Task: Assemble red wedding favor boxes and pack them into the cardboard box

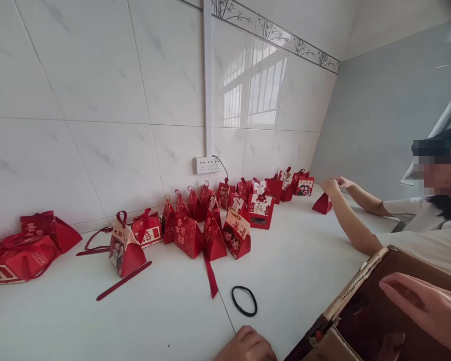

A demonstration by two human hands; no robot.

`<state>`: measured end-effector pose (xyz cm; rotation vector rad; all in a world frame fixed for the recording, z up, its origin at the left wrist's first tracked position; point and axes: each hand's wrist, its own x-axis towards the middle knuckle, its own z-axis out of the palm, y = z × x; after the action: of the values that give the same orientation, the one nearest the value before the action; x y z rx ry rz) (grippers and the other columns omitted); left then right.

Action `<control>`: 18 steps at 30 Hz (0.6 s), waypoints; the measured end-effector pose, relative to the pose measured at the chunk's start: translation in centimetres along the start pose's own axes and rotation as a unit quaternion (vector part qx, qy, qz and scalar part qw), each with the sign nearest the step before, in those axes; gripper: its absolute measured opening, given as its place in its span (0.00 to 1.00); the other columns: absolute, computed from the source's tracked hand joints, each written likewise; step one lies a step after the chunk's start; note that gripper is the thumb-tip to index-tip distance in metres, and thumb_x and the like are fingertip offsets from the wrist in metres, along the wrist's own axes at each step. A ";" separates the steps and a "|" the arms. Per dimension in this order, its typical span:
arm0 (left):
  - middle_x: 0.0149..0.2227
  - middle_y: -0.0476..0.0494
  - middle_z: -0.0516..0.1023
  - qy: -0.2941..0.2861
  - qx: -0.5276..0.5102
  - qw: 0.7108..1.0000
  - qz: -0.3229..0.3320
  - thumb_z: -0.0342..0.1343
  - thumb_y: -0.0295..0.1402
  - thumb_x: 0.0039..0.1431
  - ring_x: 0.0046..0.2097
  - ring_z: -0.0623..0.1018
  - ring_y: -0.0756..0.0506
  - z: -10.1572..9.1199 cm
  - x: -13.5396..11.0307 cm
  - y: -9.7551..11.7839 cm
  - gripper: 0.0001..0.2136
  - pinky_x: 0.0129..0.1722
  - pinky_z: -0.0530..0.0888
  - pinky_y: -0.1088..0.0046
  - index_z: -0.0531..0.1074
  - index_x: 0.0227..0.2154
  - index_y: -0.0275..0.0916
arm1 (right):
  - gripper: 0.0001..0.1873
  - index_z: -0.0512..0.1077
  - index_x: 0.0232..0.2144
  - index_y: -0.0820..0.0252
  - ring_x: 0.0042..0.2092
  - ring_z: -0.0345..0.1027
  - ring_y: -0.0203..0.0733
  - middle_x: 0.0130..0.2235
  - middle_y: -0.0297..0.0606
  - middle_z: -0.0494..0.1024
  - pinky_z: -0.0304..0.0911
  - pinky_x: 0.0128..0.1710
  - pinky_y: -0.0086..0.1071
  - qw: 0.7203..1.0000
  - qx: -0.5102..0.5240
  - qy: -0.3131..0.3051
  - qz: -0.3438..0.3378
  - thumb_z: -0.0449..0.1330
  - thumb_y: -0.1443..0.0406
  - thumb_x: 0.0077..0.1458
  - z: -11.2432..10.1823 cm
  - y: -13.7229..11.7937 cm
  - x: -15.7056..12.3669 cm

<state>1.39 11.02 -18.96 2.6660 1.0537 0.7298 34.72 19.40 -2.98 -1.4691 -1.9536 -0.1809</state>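
My left hand rests at the bottom edge on the white counter, fingers curled under, nothing visible in it. My right hand lies with fingers stretched flat on the inner flap of a brown cardboard box at the lower right. A black hair tie lies on the counter just beyond my left hand. Several red folded gift boxes with ribbon handles stand in a row along the wall.
Another person sits at the right, both of their hands at a small red box. Flattened red boxes pile at the far left. Loose red ribbon strips lie on the counter. A white socket is on the tiled wall.
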 end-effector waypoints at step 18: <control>0.28 0.46 0.77 0.217 0.156 0.937 -0.227 0.50 0.31 0.51 0.36 0.76 0.47 -16.7 -13.0 -0.8 0.03 0.43 0.73 0.67 0.67 0.24 0.42 | 0.13 0.63 0.19 0.59 0.27 0.65 0.37 0.25 0.37 0.72 0.52 0.28 0.29 0.797 0.225 -0.376 -0.416 0.50 0.68 0.55 17.0 -33.5 3.1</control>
<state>-15.73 2.60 -9.71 2.3796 1.9613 1.1522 -2.90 18.27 -4.80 -0.2616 -2.9056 0.5506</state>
